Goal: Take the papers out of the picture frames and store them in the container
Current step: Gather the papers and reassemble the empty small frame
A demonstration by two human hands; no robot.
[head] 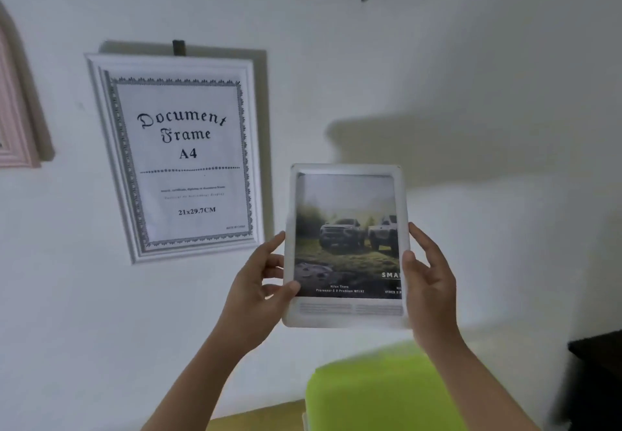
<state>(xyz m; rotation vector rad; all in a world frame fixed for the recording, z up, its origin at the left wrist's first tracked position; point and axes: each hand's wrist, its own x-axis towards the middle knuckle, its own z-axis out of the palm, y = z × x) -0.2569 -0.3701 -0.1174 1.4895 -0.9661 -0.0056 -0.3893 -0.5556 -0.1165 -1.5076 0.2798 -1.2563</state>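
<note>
While both hands grip it by its side edges, small white picture frame with a truck print held upright before the wall, left hand, right hand, larger document frame hanging to its left, green container below.

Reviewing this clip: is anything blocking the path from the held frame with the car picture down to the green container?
Nothing visible does. The left hand and right hand grip the white frame directly above the green container, with only open air between them. The paper is not yet out of the frame.
</note>
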